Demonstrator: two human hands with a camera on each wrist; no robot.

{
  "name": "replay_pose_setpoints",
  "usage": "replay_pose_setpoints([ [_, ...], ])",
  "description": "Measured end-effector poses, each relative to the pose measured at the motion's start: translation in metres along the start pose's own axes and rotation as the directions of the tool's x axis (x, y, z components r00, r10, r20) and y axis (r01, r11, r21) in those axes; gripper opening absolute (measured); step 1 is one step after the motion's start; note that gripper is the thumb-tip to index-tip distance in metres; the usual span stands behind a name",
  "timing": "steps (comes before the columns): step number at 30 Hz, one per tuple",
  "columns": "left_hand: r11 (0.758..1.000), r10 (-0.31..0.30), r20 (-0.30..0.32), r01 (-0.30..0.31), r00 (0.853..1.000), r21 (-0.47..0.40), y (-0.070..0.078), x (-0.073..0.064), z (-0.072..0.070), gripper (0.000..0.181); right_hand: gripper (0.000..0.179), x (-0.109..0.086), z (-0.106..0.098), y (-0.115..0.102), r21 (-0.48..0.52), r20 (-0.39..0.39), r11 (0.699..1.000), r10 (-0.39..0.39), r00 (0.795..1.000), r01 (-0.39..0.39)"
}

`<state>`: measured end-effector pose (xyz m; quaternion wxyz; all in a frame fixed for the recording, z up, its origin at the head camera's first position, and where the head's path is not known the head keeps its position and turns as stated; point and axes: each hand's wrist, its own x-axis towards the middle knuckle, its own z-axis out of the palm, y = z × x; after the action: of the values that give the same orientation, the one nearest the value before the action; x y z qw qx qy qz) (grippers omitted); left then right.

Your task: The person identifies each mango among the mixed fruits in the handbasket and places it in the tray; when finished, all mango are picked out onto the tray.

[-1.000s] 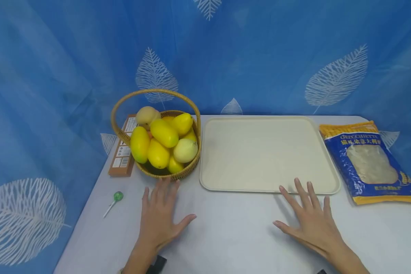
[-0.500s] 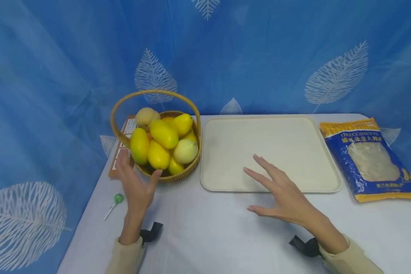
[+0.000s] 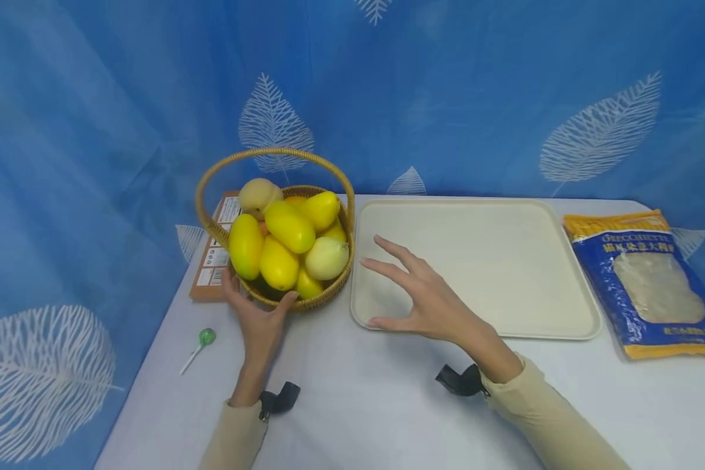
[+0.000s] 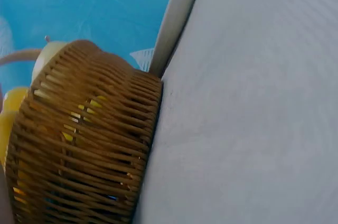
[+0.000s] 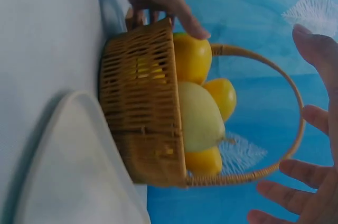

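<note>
A wicker basket (image 3: 331, 291) with a tall arched handle (image 3: 279, 151) stands at the back left. In it are several yellow mangoes (image 3: 290, 226), a pale green round fruit (image 3: 327, 258) and a beige fruit (image 3: 258, 196). My left hand (image 3: 257, 326) is at the basket's near left side, fingers along its outer wall and thumb stretched at the front rim. In the right wrist view that thumb lies close by a mango (image 5: 193, 59). My right hand (image 3: 425, 290), fingers spread and holding nothing, hovers over the tray's left part, apart from the basket.
A cream tray (image 3: 493, 261) lies directly right of the basket. Further right is a blue and yellow pasta bag (image 3: 652, 287). A brown box (image 3: 208, 277) sits partly behind the basket; a green lollipop (image 3: 202, 343) lies at the left. A blue curtain (image 3: 446, 98) hangs behind.
My left hand moves from in front of the basket round to its left side and up to the rim. My right hand swings left from the tray's near right edge towards the basket.
</note>
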<state>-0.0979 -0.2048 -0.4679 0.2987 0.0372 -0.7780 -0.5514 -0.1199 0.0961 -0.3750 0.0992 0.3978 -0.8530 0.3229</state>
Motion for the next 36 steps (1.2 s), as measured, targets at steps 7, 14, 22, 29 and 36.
replay_pose_setpoints([
  [7, 0.991, -0.078, 0.08, 0.086, 0.994, -0.103, 0.03, 0.001, 0.002, 0.108, 0.082, 0.052, 0.013, 0.003, 0.038, -0.007, 0.998, -0.054, 0.999, 0.054],
  [14, 0.994, -0.057, 0.094, 0.066, 0.994, -0.09, 0.03, 0.002, -0.001, 0.114, 0.074, 0.099, 0.024, 0.003, 0.094, 0.028, 0.994, -0.067, 0.997, 0.064],
  [22, 0.991, -0.112, 0.087, 0.117, 0.99, -0.06, 0.033, -0.002, -0.003, 0.107, 0.071, 0.13, 0.041, 0.009, 0.105, 0.133, 0.994, -0.019, 0.991, 0.005],
  [29, 0.99, -0.12, 0.082, 0.125, 0.989, -0.058, 0.01, -0.002, -0.003, 0.11, 0.071, 0.144, 0.05, 0.012, 0.065, 0.169, 0.998, 0.014, 0.986, -0.026],
  [36, 0.993, -0.094, 0.082, 0.099, 0.992, -0.059, -0.006, -0.004, -0.003, 0.11, 0.072, 0.146, 0.055, 0.015, 0.055, 0.239, 0.995, 0.063, 0.969, -0.078],
])
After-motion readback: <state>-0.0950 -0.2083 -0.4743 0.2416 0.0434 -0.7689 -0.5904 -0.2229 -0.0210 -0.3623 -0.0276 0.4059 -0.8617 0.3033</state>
